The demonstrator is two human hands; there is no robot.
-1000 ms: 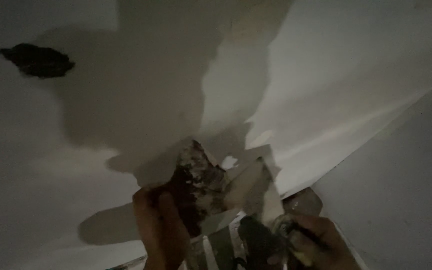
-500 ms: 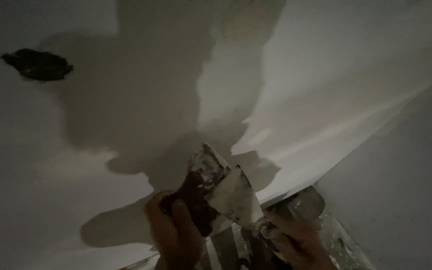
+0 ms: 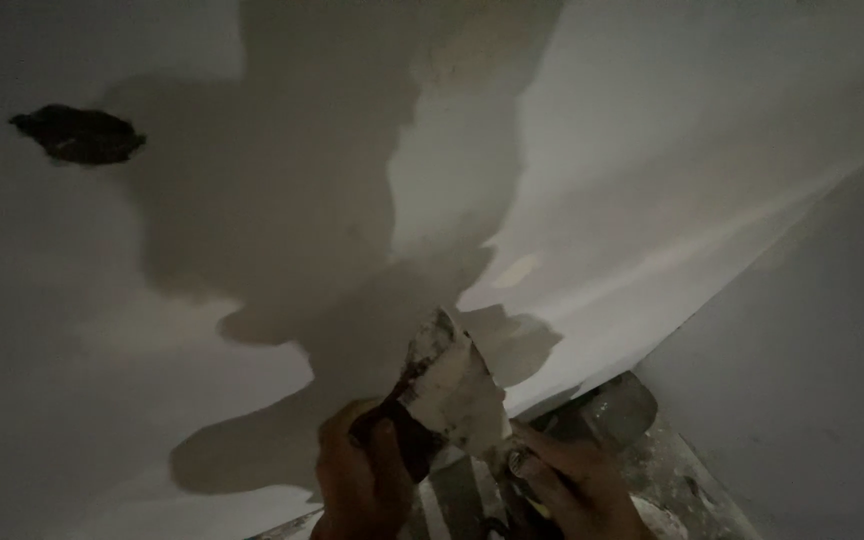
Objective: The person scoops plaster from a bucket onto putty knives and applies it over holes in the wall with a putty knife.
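Your left hand: fingers closed round dark handle of putty knife, lower centre of frame. Blade runs up-right from fist, loaded white. Your right hand: closed on second tool, just right of blade. Hole upper left.

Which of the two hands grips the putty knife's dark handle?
The left hand grips the plaster-smeared putty knife by its handle; the right hand sits lower, beside the blade's edge.
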